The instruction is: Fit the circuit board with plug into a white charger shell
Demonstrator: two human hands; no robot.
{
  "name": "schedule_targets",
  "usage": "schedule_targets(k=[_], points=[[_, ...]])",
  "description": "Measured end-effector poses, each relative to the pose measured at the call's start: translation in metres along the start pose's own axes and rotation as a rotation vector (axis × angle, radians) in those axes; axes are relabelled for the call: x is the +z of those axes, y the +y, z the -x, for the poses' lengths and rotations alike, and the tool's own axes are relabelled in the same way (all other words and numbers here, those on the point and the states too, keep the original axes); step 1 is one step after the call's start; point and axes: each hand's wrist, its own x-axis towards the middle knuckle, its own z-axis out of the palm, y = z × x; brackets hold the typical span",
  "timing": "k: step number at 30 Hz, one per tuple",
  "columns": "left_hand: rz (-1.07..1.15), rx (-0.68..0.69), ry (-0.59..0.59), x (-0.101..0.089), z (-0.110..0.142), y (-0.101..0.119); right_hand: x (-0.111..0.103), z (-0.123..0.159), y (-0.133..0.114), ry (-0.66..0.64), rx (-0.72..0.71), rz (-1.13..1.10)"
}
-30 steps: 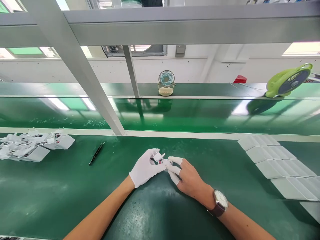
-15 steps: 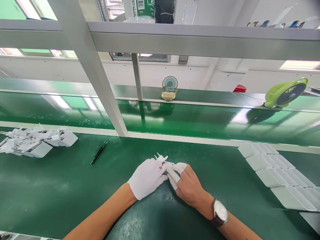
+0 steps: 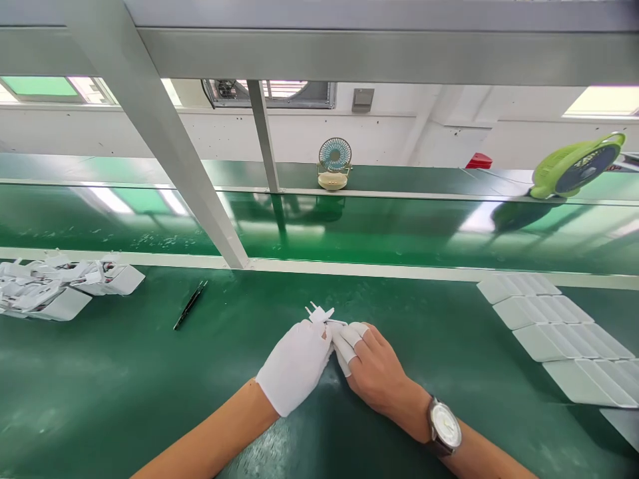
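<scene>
My left hand [image 3: 299, 362], in a white glove, and my right hand [image 3: 374, 369], bare with white finger cots and a wristwatch, meet over the green bench mat [image 3: 124, 399]. Between their fingertips they pinch a small white plastic part [image 3: 320, 315] with short prongs that stick up past the fingers. Most of the part is hidden by the fingers. Both hands rest low on the mat near the middle of the bench.
A heap of white parts [image 3: 54, 289] lies at the far left, with black tweezers [image 3: 190, 305] beside it. Rows of white covers [image 3: 554, 326] lie at the right. Behind runs a green conveyor [image 3: 349, 229], a slanted frame post [image 3: 164, 153], a small desk fan [image 3: 333, 163] and a green fan [image 3: 574, 165].
My hands have closed tighter around the white part and slid slightly toward me. The left fingers, spread a second ago, now fold over it. The camera tilted a little.
</scene>
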Motion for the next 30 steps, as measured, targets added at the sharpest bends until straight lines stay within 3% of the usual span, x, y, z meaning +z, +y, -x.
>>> schedule_targets(k=[4,8,12,21,30], points=[[-0.1,0.006,0.016,0.006,0.002,0.005,-0.006,-0.008,-0.002,0.055,0.026,-0.004],[-0.165,0.018,-0.043,0.012,0.002,0.008,-0.01,-0.01,-0.001,-0.001,0.027,-0.026],[-0.098,-0.004,-0.079,0.01,-0.001,0.006,-0.009,-0.005,0.003,-0.031,0.035,-0.069],[0.094,0.069,0.002,0.002,-0.001,-0.005,0.008,0.015,0.006,-0.04,0.069,-0.111],[0.049,-0.048,0.015,0.006,0.001,0.005,-0.001,0.005,0.004,-0.031,0.091,-0.052]])
